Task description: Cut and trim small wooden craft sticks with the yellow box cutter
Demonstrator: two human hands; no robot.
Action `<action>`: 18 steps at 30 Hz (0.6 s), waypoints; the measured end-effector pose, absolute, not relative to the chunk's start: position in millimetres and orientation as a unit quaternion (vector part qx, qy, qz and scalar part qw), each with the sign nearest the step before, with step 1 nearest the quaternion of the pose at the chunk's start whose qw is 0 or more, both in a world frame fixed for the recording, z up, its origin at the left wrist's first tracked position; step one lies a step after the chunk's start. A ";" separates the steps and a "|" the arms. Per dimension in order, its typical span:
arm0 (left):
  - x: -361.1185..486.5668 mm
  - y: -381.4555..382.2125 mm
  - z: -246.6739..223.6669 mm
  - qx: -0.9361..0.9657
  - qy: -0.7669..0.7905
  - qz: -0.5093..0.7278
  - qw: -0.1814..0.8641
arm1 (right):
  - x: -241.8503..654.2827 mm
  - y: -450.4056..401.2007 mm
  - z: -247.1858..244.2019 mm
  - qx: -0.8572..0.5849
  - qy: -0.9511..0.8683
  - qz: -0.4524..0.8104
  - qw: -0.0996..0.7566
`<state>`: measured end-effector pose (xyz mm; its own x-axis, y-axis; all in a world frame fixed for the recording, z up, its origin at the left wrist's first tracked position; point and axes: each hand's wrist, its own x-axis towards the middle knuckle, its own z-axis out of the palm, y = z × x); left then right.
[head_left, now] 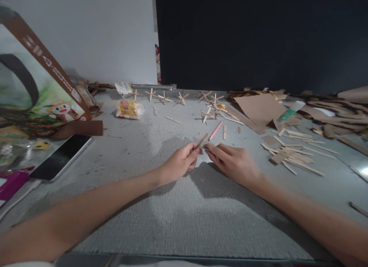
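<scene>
My left hand is closed around a brown wooden craft stick, whose free end points up and to the right. My right hand is closed close beside it, fingertips almost at the stick's lower part. A thin greyish edge shows at the right fingertips, too small to name. Just beyond the hands lies a pink patterned pen-like stick. To its right a short flat craft stick rests on the table. Star-shaped pieces of crossed craft sticks stand in a row at the back.
A pile of loose craft sticks lies at the right, near brown cardboard and a green-and-white glue stick. On the left are a phone, a large printed bag and a yellow snack packet. A dark panel stands behind.
</scene>
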<state>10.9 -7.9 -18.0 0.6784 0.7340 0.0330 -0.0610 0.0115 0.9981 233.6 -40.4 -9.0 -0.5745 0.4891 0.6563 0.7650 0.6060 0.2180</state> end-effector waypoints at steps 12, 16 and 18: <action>11.0 -7.1 -19.7 0.631 0.252 0.299 0.670 | 234.6 -40.2 -9.3 -0.380 -0.852 -0.231 0.277; 11.3 -7.1 -19.0 0.636 0.258 0.295 0.664 | 234.7 -39.9 -9.4 -0.386 -0.851 -0.235 0.267; 11.3 -7.1 -19.3 0.638 0.255 0.297 0.663 | 233.8 -40.4 -8.2 -0.386 -0.850 -0.236 0.269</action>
